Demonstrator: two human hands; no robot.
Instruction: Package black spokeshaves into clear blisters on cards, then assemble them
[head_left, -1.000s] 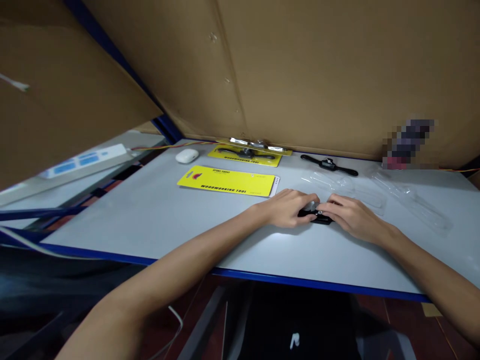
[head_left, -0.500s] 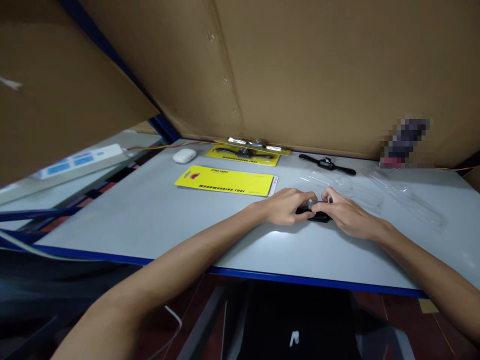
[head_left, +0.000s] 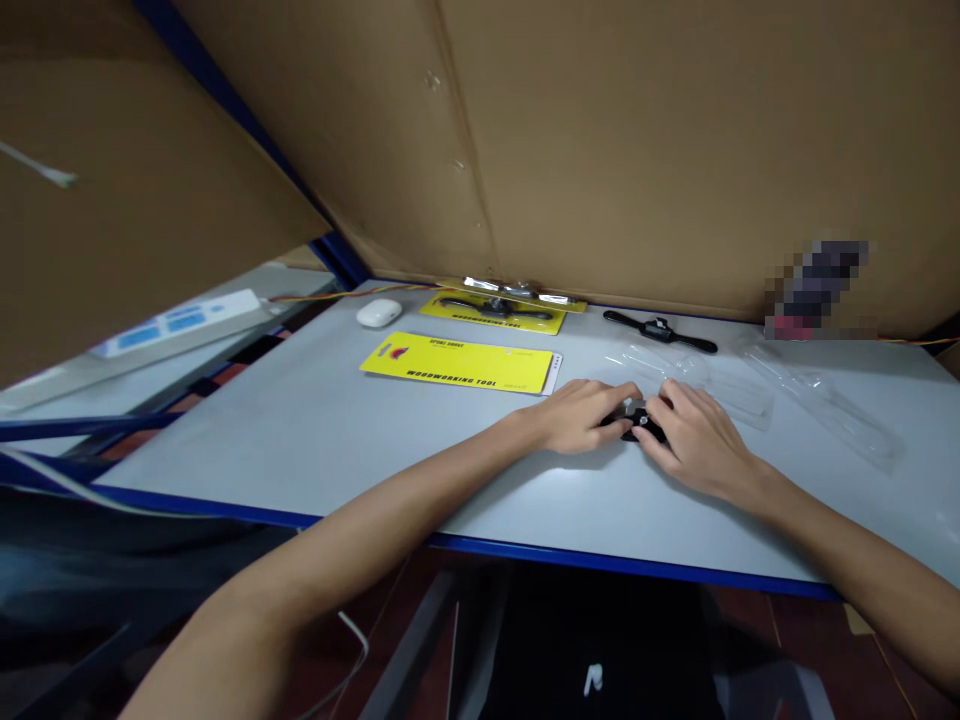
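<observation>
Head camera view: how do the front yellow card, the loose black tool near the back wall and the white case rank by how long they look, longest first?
1. Front yellow card, clearly the longest
2. Loose black tool, noticeably shorter
3. White case, the shortest

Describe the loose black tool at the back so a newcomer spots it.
Find the cardboard wall behind the grey table. Near its foot, beyond the clear plastic shells, lies a black two-handled tool. Unlike the lookalike on a yellow card, it lies bare and untouched.
</observation>
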